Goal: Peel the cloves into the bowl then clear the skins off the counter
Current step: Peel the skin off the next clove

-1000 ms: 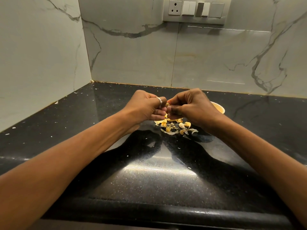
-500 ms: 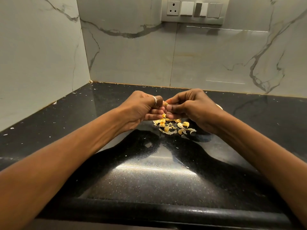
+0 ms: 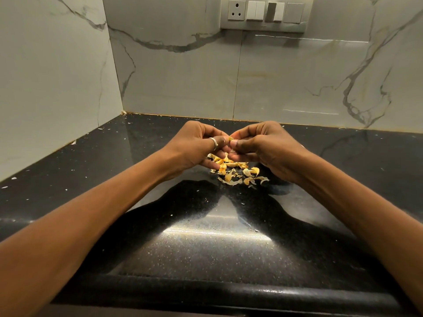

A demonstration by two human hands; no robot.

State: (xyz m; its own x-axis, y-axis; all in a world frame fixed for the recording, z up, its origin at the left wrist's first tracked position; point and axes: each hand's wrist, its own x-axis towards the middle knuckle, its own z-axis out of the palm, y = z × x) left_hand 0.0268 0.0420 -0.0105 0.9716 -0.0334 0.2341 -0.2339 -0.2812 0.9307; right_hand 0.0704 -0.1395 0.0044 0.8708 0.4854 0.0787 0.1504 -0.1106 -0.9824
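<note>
Both hands meet above the black counter (image 3: pixel 212 248). My left hand (image 3: pixel 194 145), with a ring on one finger, and my right hand (image 3: pixel 263 145) pinch a small garlic clove (image 3: pixel 230 139) between their fingertips; only a pale sliver of it shows. Below the hands lies a loose pile of yellowish cloves and papery skins (image 3: pixel 238 173) on the counter. The bowl is almost wholly hidden behind my right hand; just a thin pale edge of it (image 3: pixel 302 146) peeks out.
Marble walls close the counter at the left and the back, forming a corner (image 3: pixel 122 112). A switch and socket panel (image 3: pixel 263 14) sits high on the back wall. Small white flecks of skin (image 3: pixel 100 128) dot the counter's left side. The counter's front edge (image 3: pixel 217 291) is rounded.
Both hands stay together on the clove, working it slightly. My right hand has shifted to cover the bowl rim that showed one second ago.
</note>
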